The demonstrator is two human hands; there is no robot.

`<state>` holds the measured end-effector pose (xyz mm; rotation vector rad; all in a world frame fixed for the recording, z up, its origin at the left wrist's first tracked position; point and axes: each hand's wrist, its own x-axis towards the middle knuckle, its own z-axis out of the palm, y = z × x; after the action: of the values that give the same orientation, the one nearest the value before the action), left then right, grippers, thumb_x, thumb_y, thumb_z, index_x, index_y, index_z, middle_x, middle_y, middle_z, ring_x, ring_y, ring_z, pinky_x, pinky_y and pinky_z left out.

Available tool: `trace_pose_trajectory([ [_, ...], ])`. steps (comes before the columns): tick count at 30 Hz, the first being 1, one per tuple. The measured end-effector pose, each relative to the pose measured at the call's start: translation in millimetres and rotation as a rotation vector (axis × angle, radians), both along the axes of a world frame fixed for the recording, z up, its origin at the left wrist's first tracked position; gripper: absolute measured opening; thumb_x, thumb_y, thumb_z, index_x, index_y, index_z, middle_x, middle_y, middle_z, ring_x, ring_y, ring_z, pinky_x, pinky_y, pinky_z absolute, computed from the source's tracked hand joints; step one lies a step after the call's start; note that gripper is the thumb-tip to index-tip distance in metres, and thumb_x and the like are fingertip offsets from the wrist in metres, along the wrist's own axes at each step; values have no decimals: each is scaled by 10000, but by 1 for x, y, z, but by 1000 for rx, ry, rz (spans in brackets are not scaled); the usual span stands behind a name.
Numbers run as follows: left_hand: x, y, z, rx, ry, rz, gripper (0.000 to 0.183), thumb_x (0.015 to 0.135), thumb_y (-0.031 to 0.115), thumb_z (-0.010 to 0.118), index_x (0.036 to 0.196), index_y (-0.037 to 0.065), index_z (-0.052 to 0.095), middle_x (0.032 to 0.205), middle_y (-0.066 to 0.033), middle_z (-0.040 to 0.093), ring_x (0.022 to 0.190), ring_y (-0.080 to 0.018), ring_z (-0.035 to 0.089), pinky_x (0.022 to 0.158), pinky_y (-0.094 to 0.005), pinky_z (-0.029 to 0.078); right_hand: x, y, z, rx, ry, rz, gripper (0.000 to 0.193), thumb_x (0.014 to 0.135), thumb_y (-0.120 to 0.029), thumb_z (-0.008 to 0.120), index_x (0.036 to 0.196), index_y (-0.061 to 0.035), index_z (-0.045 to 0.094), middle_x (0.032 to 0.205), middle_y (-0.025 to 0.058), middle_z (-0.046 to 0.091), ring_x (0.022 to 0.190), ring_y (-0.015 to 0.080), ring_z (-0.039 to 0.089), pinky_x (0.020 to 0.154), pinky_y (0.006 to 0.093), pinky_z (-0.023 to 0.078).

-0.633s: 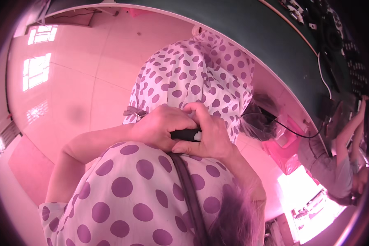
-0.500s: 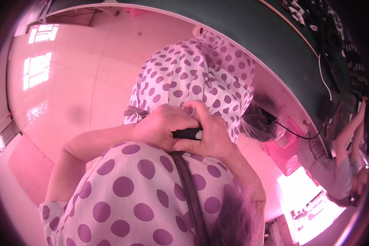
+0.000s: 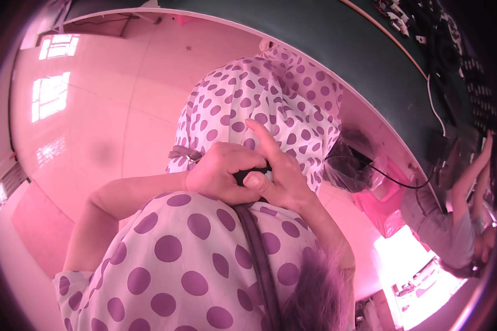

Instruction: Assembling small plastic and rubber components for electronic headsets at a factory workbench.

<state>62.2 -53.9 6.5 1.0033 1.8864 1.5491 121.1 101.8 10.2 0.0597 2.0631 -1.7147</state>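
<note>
I'm watching from my remote seat as the left hand [image 3: 221,170] is closing its curled fingers and thumb around a small black handheld object [image 3: 242,176], which is sitting between the two hands in front of the waist. The right hand [image 3: 284,182] is loosening: its index finger is now pointing out straighter, away from the body, and its thumb is riding up over the object's near end instead of lying flat below it. I can't tell whether its other fingers are gripping, since the left hand is hiding them. I'm judging that the left hand is now carrying the hold while the right is shifting its fingers. The left forearm is coming across from a bent elbow, and the right forearm is angling in from the lower right. Below the hands a dark strap [image 3: 254,240] is running down the polka-dot dress [image 3: 168,248], while the green-topped table [image 3: 315,33] is curving past beyond the lap
</note>
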Motion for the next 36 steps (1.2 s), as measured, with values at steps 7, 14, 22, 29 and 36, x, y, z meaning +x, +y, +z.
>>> trace_pose_trajectory([
  [7,-1,-3,18,-224,-158,21,223,631,110,695,793,-3,592,636,-119,571,562,-242,580,512,-318,458,-2,-6,2,-4,-88,-81,603,901,-504,273,1316,-67,254,702,163,574,698,326,599,641,363,451],
  [14,-2,-8,15,-105,-421,5,330,622,88,727,901,7,569,761,-81,607,649,-139,594,576,-246,458,-7,-6,6,53,-42,-14,802,803,-648,345,1321,-45,237,740,165,590,747,353,600,672,365,462],
  [22,-7,-7,16,-51,-318,31,264,671,84,692,897,-12,594,768,-99,609,654,-133,581,573,-238,443,7,-4,-8,-333,-189,-329,615,880,-530,329,1243,-36,376,736,76,550,672,161,505,655,259,407],
  [29,-3,-10,13,-131,-345,82,267,683,87,685,918,-14,607,751,-108,616,665,-164,599,590,-261,464,3,-19,-2,-176,-113,-469,280,944,-242,351,1017,-20,505,726,40,555,669,99,473,626,221,395],
  [36,-9,-29,7,-240,-150,42,315,647,129,726,926,25,624,740,-93,615,654,-201,581,600,-297,460,4,-15,-3,-49,-44,-368,194,935,-159,356,987,-27,490,631,43,507,581,102,486,542,247,390],
])
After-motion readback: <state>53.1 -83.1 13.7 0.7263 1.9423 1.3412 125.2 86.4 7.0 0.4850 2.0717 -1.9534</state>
